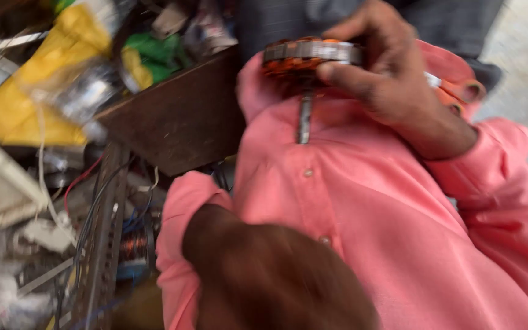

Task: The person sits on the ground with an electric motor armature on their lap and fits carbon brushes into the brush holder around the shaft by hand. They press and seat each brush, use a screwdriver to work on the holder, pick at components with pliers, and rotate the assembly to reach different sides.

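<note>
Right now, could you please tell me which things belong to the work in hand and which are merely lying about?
In hand:
round copper-wound motor stator with steel shaft, gripped by the right hand
left hand, blurred, holding nothing visible

Lying about:
yellow plastic bag
brown wooden board
tangled wires

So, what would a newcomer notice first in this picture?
First, the pink buttoned shirt that fills the middle and right. At the top, the right hand grips a round metal motor core with orange copper windings against it. The blurred left hand is low in the foreground, beside tangled wires on the left.
</note>
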The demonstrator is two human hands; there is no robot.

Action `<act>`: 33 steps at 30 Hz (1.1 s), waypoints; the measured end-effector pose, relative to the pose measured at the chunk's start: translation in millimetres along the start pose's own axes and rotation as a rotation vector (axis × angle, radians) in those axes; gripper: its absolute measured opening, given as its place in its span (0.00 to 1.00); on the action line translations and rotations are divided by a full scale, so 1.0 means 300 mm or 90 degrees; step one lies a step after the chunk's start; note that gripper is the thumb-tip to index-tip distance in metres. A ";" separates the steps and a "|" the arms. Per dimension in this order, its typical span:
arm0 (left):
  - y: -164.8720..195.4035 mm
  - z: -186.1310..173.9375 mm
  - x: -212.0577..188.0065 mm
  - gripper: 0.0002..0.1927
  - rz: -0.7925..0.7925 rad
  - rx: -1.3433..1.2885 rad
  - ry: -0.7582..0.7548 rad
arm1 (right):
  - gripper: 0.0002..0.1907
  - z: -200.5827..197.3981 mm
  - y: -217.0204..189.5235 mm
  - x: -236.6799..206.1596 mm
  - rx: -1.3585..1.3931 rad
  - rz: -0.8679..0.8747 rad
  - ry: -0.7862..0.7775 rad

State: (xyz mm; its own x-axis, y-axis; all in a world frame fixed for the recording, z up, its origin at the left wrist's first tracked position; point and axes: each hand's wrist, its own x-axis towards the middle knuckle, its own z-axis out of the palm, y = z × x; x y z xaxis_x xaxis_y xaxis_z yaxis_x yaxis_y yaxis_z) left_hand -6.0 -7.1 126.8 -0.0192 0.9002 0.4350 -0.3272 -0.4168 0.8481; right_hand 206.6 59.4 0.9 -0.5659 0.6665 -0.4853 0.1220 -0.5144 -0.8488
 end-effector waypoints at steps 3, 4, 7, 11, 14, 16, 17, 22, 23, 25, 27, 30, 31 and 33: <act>0.013 0.040 -0.031 0.09 0.067 -0.055 0.046 | 0.16 0.024 -0.036 0.006 0.056 0.004 0.017; 0.017 0.058 -0.035 0.09 0.080 -0.057 0.059 | 0.16 0.027 -0.051 0.009 0.058 -0.009 0.014; 0.019 0.072 -0.032 0.07 0.086 -0.048 0.082 | 0.16 0.051 -0.070 0.006 0.081 0.000 0.026; 0.022 0.024 -0.046 0.06 0.031 0.026 0.118 | 0.16 0.054 -0.038 0.013 0.080 -0.011 0.021; -0.013 -0.044 -0.088 0.06 -0.218 0.200 0.144 | 0.16 0.035 0.001 0.000 0.071 -0.050 0.006; -0.066 -0.080 -0.117 0.07 -0.361 0.293 0.153 | 0.15 0.017 0.018 -0.017 0.080 -0.042 -0.003; -0.097 -0.097 -0.129 0.06 -0.366 0.313 0.134 | 0.15 0.011 0.024 -0.025 0.090 -0.035 -0.003; -0.217 -0.116 -0.157 0.07 -0.295 0.326 0.126 | 0.15 0.003 0.036 -0.033 0.067 -0.038 -0.004; -0.224 -0.108 -0.160 0.08 -0.302 0.287 0.153 | 0.15 0.005 0.035 -0.034 0.064 -0.033 0.000; -0.230 -0.095 -0.166 0.08 -0.334 0.248 0.201 | 0.15 0.007 0.032 -0.036 0.052 -0.029 0.006; -0.231 -0.088 -0.167 0.08 -0.404 0.281 0.238 | 0.15 0.008 0.030 -0.038 0.041 -0.031 0.006; -0.244 -0.090 -0.163 0.09 -0.274 0.446 0.140 | 0.15 0.011 0.027 -0.038 0.049 -0.031 0.007; -0.252 -0.091 -0.161 0.10 -0.186 0.506 0.080 | 0.15 0.012 0.026 -0.038 0.053 -0.031 0.007; -0.267 -0.088 -0.161 0.11 -0.175 0.480 0.093 | 0.16 0.014 0.024 -0.036 0.061 -0.031 0.007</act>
State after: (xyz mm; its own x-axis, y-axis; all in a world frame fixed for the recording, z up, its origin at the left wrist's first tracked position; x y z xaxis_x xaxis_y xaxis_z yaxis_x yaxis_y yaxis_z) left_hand -3.7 -13.9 30.1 -0.1716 0.9682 0.1823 0.3841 -0.1047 0.9173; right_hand 210.2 46.2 1.0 -0.5598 0.6976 -0.4473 0.0156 -0.5308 -0.8474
